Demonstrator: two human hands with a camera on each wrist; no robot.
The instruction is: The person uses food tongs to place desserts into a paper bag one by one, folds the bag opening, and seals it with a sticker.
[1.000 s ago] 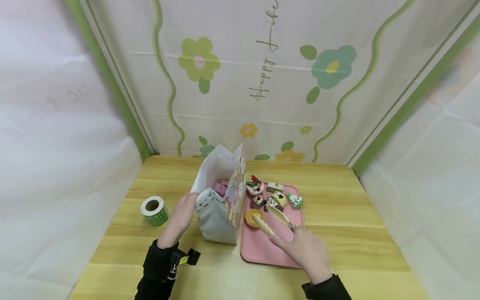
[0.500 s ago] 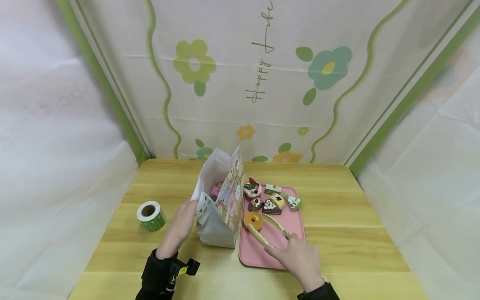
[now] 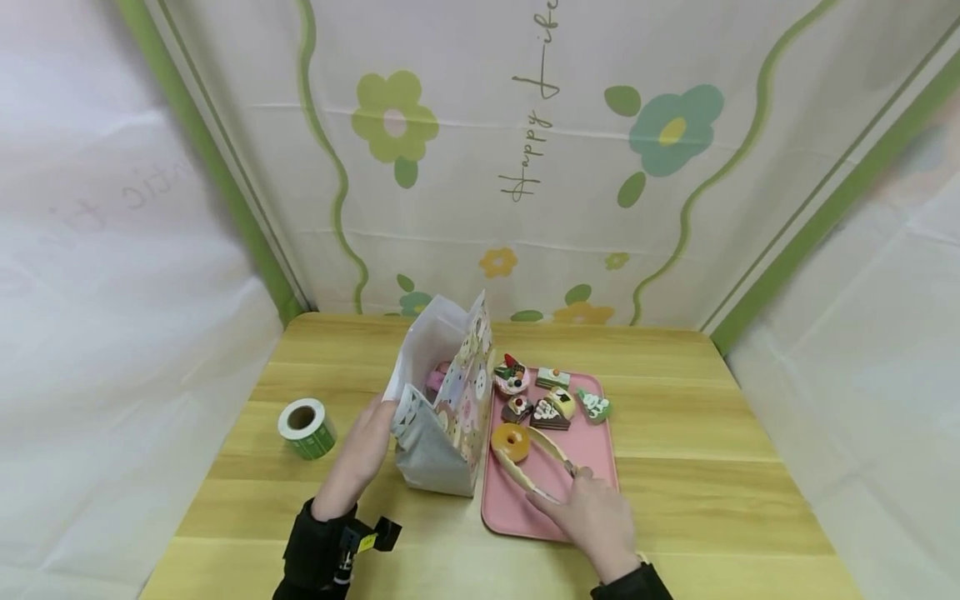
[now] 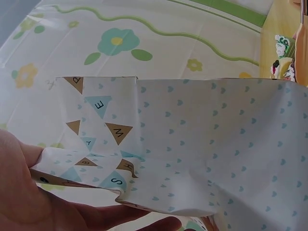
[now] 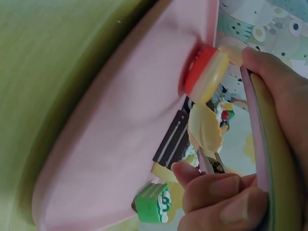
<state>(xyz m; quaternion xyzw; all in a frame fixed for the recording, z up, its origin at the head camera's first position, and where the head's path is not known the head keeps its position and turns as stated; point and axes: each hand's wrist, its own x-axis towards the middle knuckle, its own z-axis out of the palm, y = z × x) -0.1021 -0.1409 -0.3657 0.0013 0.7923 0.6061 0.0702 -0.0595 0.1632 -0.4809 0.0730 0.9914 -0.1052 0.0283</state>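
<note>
My left hand (image 3: 358, 446) holds the near left rim of a paper bag (image 3: 438, 450), its thumb and fingers on either side of the paper in the left wrist view. The bag stands upright with its mouth open, and a pink-purple item (image 3: 436, 380) shows inside. My right hand (image 3: 592, 515) grips food tongs (image 3: 551, 446) with cream tips. The tongs are spread, one tip at each side of a toy doughnut (image 3: 511, 442) lying on the pink tray (image 3: 525, 508). Whether both tips touch it, I cannot tell. The right wrist view shows the doughnut (image 5: 207, 74) side-on, with a red underside.
Several toy cakes lie farther back on the tray, among them a strawberry-topped cupcake (image 3: 512, 375), a chocolate slice (image 3: 551, 415) and a green piece (image 3: 594, 406). A roll of green labels (image 3: 307, 427) stands left of the bag. Cloth walls (image 3: 450, 208) enclose the wooden table (image 3: 697, 467).
My right hand has moved slightly left and down, bringing the tongs' tips from above to both sides of the doughnut. My left hand has stayed on the bag's rim.
</note>
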